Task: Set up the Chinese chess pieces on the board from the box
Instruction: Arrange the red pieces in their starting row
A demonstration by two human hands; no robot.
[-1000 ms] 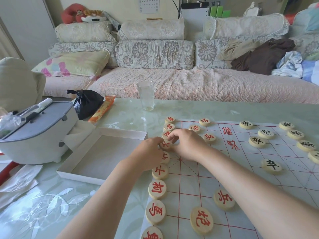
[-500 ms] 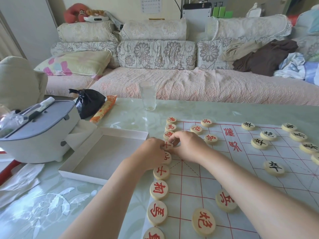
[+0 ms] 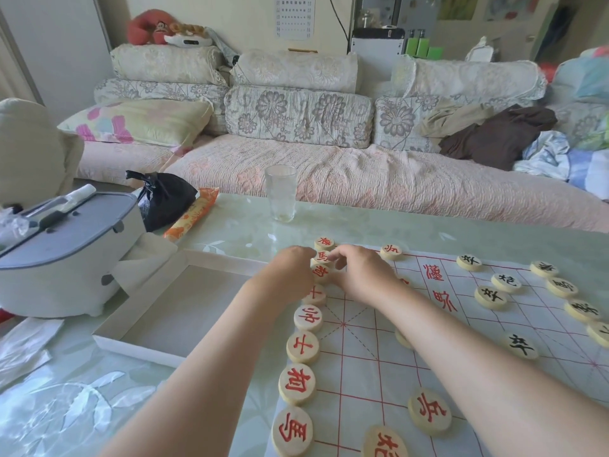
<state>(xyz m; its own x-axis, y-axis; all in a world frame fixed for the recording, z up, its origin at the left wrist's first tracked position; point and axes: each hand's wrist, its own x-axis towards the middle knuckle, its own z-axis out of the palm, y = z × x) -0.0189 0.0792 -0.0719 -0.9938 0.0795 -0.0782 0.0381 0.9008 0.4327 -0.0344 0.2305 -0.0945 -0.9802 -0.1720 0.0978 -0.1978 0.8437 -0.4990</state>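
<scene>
Board (image 3: 362, 364) was laid flat on the glossy table (image 3: 237, 232), red grid up. Red pieces (image 3: 302, 346) were lined in a column down the board's left edge, each touching or almost touching the next. Both hands were met at the far end of that column.

Left hand (image 3: 290, 275) was held knuckles-up against the column's left side. Its fingers were curled and the tips hidden, so whether anything was held could not be told.

Right hand (image 3: 362, 275) was set on the column's right side, fingers bent, with the tips brought to the right rim of the second piece (image 3: 320, 257) from the far end. A true pinch could not be confirmed.

The third piece (image 3: 321, 274) was seen in the narrow gap between the two hands, partly covered. The end piece (image 3: 324, 242) lay just beyond the fingertips, clear of both hands.

Edges and room: the white box (image 3: 131, 350) was found just left of the column, beside the left forearm. Open grid was noted to the right of the column. Black pieces (image 3: 506, 282) were spread well apart on the board's right side. A glass (image 3: 280, 192) stood beyond the board's far edge.
</scene>
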